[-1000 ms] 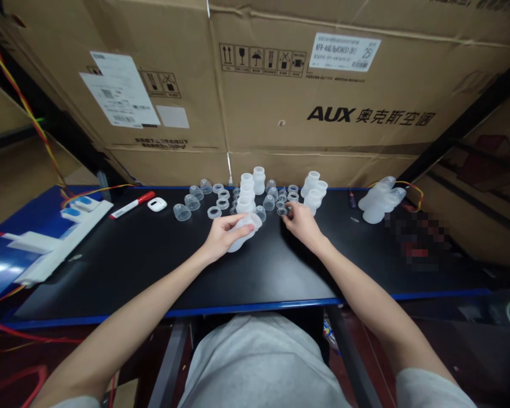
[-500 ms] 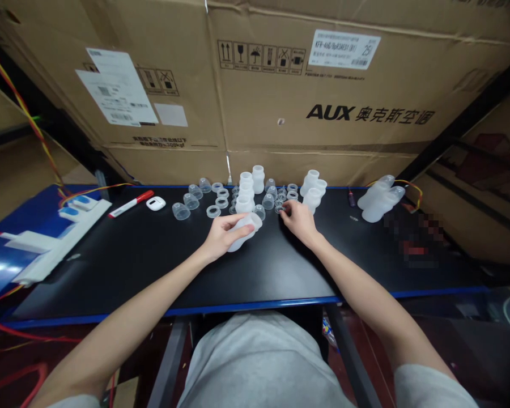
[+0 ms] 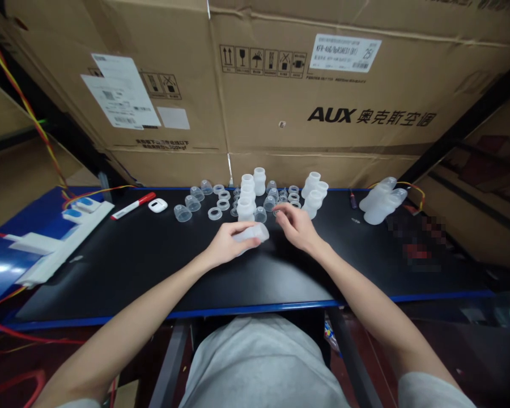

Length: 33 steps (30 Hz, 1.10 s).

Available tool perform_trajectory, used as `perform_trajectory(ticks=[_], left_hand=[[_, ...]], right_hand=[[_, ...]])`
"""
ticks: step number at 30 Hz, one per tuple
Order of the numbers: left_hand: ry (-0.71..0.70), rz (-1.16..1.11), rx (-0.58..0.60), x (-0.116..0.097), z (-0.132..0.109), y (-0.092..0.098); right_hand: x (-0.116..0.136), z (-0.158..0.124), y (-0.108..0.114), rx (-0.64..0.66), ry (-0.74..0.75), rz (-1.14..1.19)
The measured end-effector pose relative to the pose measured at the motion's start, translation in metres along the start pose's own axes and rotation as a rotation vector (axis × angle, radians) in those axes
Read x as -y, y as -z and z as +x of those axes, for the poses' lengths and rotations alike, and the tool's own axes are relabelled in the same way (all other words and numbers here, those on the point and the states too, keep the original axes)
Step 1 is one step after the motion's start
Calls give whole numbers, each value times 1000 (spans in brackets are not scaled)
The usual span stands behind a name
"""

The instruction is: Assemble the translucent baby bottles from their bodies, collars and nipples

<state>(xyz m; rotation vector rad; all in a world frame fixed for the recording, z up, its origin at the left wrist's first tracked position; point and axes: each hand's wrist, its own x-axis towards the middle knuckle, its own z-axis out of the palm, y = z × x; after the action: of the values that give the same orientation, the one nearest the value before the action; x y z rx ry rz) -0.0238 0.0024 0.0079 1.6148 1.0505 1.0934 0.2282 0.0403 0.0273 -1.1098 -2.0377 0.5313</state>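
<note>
My left hand [image 3: 232,243] is wrapped round a translucent white bottle [image 3: 255,233], held tilted above the table with its mouth towards the right. My right hand [image 3: 296,225] has its fingers curled in a pinch just right of that bottle. A small clear piece [image 3: 276,212] shows at its fingertips; its kind is too small to tell. Beyond my hands stand a column of open white bottles [image 3: 246,208], clear domed caps [image 3: 260,214], clear rings [image 3: 215,213] and small clear pieces in rows. More open bottles [image 3: 313,201] stand behind my right hand.
Several capped bottles [image 3: 380,204] stand at the right, near a small screwdriver [image 3: 352,199]. To the left are a red-and-white marker [image 3: 134,205], a white earphone case [image 3: 157,205] and a power strip [image 3: 68,243]. A large cardboard box [image 3: 263,124] rises along the back edge.
My right hand has drawn back slightly from the row of small clear pieces, fingertips still pinched. My left hand has turned the bottle so its mouth points further right.
</note>
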Motion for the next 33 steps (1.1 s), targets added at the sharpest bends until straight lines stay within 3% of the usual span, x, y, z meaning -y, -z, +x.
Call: perform_trajectory(ticks=[4,8,14,16,21,24,27,33], left_hand=[[9,-33,57,5,-3,-4],[47,-105,59,9,-1,-3],[152,-218,129,6,4,5],[268,-292,217,2,6,7],[630,-586,576,-4,7,15],[732,-684,703,-5,7,20],[745,-722,705,-3,6,23],[712,-698,605,2,8,20]], right_hand=[[23,-12,-5,238,51,38],[25,-14,-5,284,91,108],[20,-12,12,314,436,107],[21,-13,13,287,514,97],[23,-18,2,128,688,30],[26,-23,-3,60,771,11],[32,-27,-8,49,757,115],[36,-30,-17,32,445,254]])
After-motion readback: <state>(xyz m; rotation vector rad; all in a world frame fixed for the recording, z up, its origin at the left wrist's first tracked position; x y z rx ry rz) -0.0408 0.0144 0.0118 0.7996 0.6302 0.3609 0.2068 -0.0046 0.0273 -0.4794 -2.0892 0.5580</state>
